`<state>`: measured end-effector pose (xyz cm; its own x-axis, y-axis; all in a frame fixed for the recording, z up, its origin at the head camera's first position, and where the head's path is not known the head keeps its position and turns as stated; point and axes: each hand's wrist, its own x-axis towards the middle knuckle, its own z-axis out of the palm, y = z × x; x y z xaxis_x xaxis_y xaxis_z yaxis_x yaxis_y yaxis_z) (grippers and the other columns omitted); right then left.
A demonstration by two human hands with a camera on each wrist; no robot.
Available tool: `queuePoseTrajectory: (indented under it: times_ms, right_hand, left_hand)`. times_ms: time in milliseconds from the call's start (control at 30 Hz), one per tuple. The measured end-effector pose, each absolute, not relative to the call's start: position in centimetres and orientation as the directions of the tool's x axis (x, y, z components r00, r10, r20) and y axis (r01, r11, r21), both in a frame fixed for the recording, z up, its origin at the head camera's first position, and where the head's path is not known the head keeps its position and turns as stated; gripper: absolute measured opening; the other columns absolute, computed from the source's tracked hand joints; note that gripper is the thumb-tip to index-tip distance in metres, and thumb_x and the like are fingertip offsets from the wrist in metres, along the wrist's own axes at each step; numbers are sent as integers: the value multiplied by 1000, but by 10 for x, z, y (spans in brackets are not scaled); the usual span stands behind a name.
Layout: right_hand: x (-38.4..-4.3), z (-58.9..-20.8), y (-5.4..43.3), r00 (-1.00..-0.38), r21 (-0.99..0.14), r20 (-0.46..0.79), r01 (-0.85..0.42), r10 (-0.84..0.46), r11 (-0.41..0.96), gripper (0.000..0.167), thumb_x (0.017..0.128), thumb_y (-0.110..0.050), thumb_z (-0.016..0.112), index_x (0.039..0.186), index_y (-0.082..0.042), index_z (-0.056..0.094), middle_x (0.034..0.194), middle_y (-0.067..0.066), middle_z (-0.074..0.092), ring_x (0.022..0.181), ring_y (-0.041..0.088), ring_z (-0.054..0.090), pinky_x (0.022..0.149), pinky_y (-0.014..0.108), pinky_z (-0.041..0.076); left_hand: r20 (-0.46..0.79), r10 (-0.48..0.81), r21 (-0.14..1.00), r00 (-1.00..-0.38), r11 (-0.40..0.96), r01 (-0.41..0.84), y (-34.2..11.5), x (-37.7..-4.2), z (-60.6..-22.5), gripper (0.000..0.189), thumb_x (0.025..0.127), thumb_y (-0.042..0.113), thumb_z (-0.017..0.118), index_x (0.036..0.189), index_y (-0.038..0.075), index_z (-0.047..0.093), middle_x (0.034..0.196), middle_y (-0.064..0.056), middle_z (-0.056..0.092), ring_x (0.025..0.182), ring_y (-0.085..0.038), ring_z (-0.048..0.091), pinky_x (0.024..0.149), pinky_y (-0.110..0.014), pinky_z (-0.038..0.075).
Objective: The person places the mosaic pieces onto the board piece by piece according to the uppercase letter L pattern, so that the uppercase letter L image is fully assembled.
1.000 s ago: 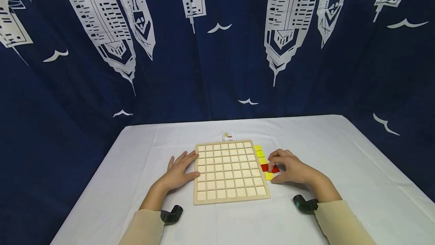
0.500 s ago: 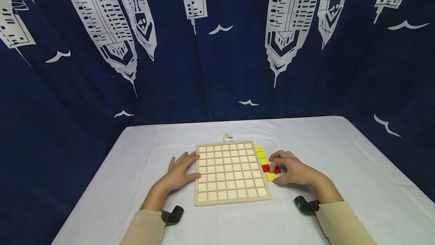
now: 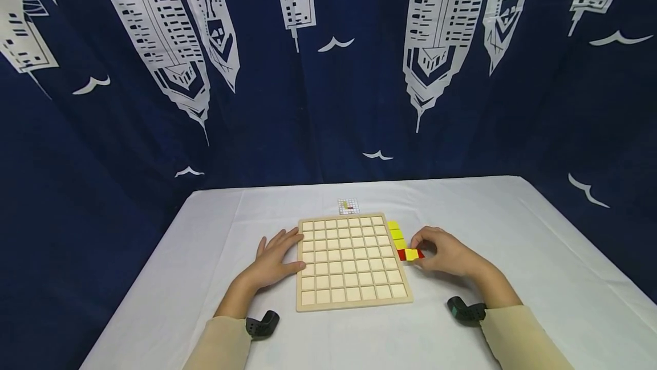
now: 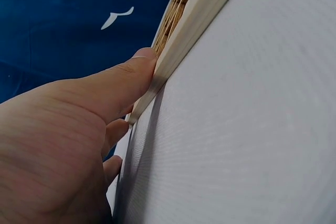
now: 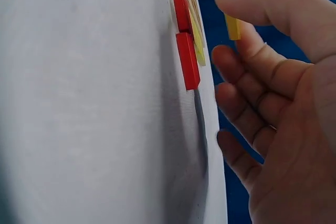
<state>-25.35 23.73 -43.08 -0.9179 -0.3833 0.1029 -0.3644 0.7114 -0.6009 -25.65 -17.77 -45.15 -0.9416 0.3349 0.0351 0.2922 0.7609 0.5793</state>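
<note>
A wooden grid board [image 3: 354, 304] lies flat on the white table. My left hand [image 3: 272, 261] rests at its left edge, thumb and fingertips on the frame; in the left wrist view the thumb [image 4: 123, 85] presses on the wooden rim [image 4: 194, 35]. Between thumb and index finger my right hand [image 3: 446, 253] pinches a yellow square tile [image 5: 229, 9], held up off the table beside the board's right edge. Below it lie two red tiles [image 5: 188, 61], partly hidden by the yellow one in the head view. Several yellow tiles [image 3: 396, 234] line the board's right side.
A small printed grid card [image 3: 348, 206] with coloured squares lies just behind the board. White cloth covers the table [image 3: 246, 210]. A dark blue curtain [image 3: 308, 119] with white building prints hangs beyond the far edge.
My right thumb and finger have closed on the nearest yellow tile and lifted it from the table, over the red tiles. My left hand keeps its place on the board.
</note>
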Motion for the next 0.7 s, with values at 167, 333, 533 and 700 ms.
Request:
queuePoseTrajectory:
  times_ms: [167, 333, 533, 700]
  right_hand:
    - [-254, -429, 233, -929, -672, 99, -327, -357, 665, 29, 77, -8, 80, 99, -13, 62, 88, 3, 58, 81, 15, 51, 67, 22, 46]
    - [-258, -426, 227, -929, -687, 88, -317, -359, 653, 29, 78, -5, 78, 101, -12, 62, 82, 4, 56, 73, 13, 50, 58, 22, 45]
    - [-265, -418, 211, -921, -672, 102, -342, -376, 657, 25, 80, -4, 76, 101, -9, 63, 82, 5, 56, 75, 15, 49, 57, 22, 43]
    - [-272, -415, 198, -915, -640, 130, -372, -382, 672, 22, 81, -5, 78, 99, -10, 65, 88, 3, 63, 79, 15, 52, 63, 20, 45]
  left_hand:
    - [39, 323, 571, -946, 770, 287, -178, -258, -454, 69, 90, 37, 73, 150, 16, 46, 165, -6, 30, 156, -37, 15, 121, -67, -9]
    - [41, 321, 568, -946, 772, 287, -177, -259, -454, 69, 90, 38, 73, 150, 16, 46, 165, -5, 31, 156, -37, 15, 121, -67, -9]
    - [43, 315, 574, -948, 769, 282, -177, -259, -453, 70, 89, 37, 73, 150, 17, 46, 165, -4, 31, 156, -36, 15, 121, -66, -9]
    - [40, 307, 569, -951, 775, 274, -177, -258, -455, 70, 89, 38, 73, 150, 17, 46, 165, -4, 32, 156, -36, 15, 121, -66, -9]
